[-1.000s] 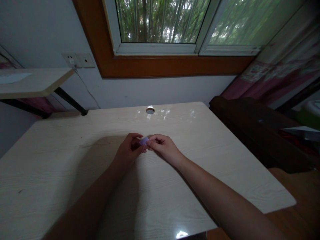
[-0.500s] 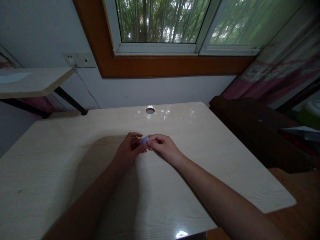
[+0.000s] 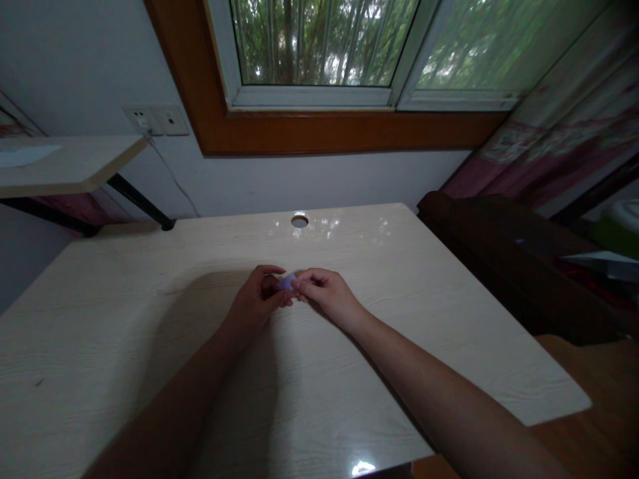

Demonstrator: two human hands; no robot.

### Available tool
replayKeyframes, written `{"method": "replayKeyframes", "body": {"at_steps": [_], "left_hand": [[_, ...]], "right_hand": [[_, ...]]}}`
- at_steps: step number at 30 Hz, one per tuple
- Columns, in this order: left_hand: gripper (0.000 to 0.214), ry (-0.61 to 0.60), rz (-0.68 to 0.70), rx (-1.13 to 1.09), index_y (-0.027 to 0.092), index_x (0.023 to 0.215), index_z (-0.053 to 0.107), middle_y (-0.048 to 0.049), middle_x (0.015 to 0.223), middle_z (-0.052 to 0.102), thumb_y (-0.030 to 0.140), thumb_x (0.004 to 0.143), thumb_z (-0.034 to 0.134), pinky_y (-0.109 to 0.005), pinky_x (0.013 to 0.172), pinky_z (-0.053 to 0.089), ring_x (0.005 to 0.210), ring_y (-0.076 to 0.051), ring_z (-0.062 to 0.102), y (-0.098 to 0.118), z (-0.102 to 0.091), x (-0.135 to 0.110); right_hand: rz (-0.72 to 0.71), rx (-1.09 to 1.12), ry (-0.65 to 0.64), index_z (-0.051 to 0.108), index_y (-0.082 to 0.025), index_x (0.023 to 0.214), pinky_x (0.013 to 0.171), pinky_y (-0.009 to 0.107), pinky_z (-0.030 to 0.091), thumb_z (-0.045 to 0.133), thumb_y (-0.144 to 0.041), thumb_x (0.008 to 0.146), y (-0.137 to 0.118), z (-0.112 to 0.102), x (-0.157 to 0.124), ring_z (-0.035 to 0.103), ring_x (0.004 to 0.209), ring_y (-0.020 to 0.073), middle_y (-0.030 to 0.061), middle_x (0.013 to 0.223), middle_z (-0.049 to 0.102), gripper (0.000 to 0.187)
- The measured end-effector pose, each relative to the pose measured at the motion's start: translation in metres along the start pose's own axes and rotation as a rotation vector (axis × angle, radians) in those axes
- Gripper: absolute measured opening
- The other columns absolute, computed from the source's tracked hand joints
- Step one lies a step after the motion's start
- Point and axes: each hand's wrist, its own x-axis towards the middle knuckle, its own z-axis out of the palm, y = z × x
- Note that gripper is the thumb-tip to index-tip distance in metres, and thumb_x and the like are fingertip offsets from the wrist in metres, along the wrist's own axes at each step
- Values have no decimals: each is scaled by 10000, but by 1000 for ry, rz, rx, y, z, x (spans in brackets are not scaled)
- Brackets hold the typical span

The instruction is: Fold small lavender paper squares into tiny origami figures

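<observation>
A small, flat purple piece that looks like folded paper point(image 3: 286, 282) is held between my two hands, a little above or on the pale desk point(image 3: 379, 372); which of these I cannot tell. My left hand point(image 3: 257, 296) pinches its left side, with the index finger stretched over the top. On the right side, the thumb and fingers of my right hand point(image 3: 327, 289) close on its edge. The fingertips of both hands nearly meet and cover part of the piece.
Behind the hands, a round cable hole point(image 3: 299, 221) opens in the desk. A raised shelf point(image 3: 74, 166) on black legs stands at the left. Dark wooden furniture point(image 3: 499, 246) lies beyond the desk's right edge. A window point(image 3: 319, 46) and a wall socket point(image 3: 156, 121) are at the back.
Both hands stay almost in place. The purple piece has tilted very slightly between the fingers.
</observation>
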Motion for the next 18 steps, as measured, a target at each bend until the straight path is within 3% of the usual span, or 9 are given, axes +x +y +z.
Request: {"method": "replayKeyframes", "body": {"at_steps": [8,18], "left_hand": [[444,73,-16,-21,183,1077,510,22,726,689,278,736,778,-268,634,525,628,-140,677,12,2,0],[446,39,-16,-1,184,1091,506,14,756,691,307,757,776,-277,660,535,664,-146,685,8,2,0]], "right_hand": [[15,40,30,719,-154,790,662,284,448,680,-466,812,-3,1,1,560,653,125,44,735,668,315],[26,-102,-2,722,-152,832,589,264,367,717,-415,771,1,-2,0,488,589,116,-3,633,591,269]]}}
